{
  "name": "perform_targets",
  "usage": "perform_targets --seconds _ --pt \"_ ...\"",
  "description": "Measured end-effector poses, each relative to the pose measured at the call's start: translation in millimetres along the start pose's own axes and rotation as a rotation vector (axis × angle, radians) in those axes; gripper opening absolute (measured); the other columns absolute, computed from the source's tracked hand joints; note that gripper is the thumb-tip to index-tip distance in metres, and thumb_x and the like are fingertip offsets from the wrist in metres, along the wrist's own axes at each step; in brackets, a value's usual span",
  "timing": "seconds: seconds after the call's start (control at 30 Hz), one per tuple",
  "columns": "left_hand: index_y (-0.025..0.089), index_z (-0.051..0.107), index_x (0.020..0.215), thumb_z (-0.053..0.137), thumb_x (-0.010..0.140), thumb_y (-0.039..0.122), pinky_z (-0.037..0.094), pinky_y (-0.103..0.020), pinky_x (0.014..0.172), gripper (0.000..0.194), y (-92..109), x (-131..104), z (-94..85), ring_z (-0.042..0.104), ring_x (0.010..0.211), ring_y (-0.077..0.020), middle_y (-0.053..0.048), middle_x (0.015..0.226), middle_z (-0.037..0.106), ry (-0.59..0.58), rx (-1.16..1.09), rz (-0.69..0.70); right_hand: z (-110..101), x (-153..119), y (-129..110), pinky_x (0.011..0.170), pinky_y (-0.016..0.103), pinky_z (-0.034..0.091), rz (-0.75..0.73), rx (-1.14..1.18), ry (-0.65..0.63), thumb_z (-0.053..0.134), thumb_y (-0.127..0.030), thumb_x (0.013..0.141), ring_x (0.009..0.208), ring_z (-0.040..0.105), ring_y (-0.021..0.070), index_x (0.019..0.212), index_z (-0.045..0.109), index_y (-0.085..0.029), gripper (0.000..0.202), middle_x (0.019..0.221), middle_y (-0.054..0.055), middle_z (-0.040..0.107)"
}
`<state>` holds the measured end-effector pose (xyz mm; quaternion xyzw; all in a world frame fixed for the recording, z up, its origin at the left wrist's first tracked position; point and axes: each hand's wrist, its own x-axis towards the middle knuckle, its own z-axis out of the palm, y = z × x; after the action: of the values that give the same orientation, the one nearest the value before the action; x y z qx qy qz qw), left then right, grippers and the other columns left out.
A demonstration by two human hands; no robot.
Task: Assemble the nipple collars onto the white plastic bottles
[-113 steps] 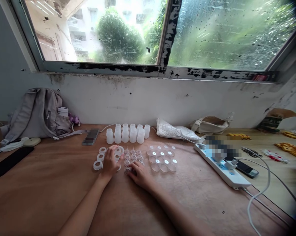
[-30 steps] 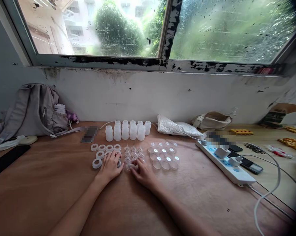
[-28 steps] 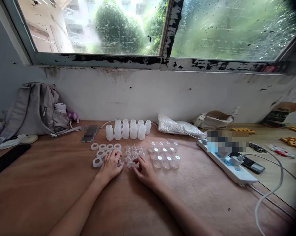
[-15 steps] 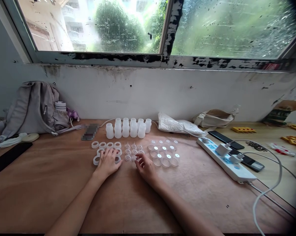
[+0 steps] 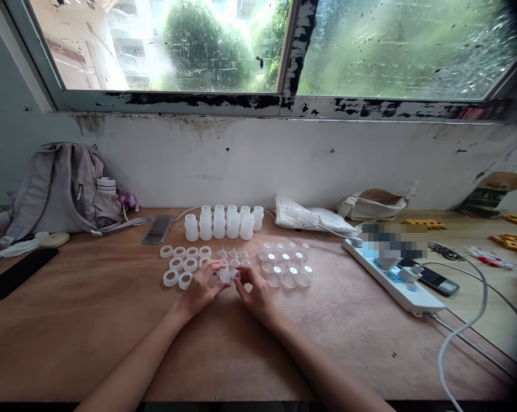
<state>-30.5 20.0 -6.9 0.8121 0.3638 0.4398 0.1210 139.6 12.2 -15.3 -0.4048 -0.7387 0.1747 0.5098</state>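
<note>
Our left hand [image 5: 201, 289] pinches a ring [image 5: 224, 275] on edge; our right hand [image 5: 258, 295] curls just beside it, its grip unclear to us. Our table [image 5: 215, 355] bears a bag [image 5: 54, 197], more rings [image 5: 190, 270], bottles [image 5: 219, 226], caps [image 5: 289, 281] and a power strip [image 5: 419, 301], beneath a window [image 5: 391, 51].

Left forearm [image 5: 133, 357]: 7 o'clock, bare, slim, tapering to wrist. Right forearm [image 5: 318, 355]: 5 o'clock, bare, same taper. Left hand [image 5: 200, 289], right hand [image 5: 257, 293]: bare; nail detail too small.
</note>
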Motion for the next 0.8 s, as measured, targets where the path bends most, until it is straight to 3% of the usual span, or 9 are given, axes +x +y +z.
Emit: perform_targets --seconds 0.33,0.47,0.63,0.8 --pt "0.021 0.045 0.11 0.054 0.076 0.027 0.044 -0.035 0.087 0.035 7 0 2.7 0.05 0.101 -0.0185 -0.007 0.105 0.054 -0.056 0.016 0.006 -3 -3 -9 0.074 0.03 0.047 -0.028 0.104 -0.138 0.042 -0.01 0.076 0.082 0.059 0.0153 0.103 0.044 -0.021 0.029 0.089 0.005 0.059" --pt "0.02 0.047 0.11 0.053 0.077 0.031 0.041 -0.039 0.089 0.036 7 -2 2.3 0.051 0.102 -0.0202 -0.007 0.105 0.058 -0.062 0.07 0.028 -3 -2 -11 0.071 0.031 0.047 0.016 0.121 -0.115 0.043 -0.015 0.079 0.077 0.058 0.0157 0.099 0.046 -0.021 0.021 0.087 0.006 0.059" --pt "0.022 0.044 0.112 0.055 0.076 0.031 0.041 -0.035 0.089 0.039 7 -3 2.6 0.051 0.104 -0.0181 -0.005 0.109 0.057 -0.038 0.029 -0.026 -8 3 -11 0.065 0.028 0.047 0.196 0.228 0.022 0.051 -0.025 0.076 0.068 0.055 0.0135 0.098 0.049 -0.019 0.022 0.081 0.005 0.056" --pt "0.021 0.04 0.116 0.051 0.077 0.023 0.039 -0.034 0.093 0.041 15 -1 3.4 0.046 0.109 -0.0177 -0.007 0.116 0.052 -0.077 -0.034 -0.043 -9 11 -5 0.051 0.025 0.046 0.474 0.672 -0.254 0.054 -0.034 0.073 0.053 0.054 0.0108 0.091 0.052 -0.016 0.025 0.064 -0.001 0.056"
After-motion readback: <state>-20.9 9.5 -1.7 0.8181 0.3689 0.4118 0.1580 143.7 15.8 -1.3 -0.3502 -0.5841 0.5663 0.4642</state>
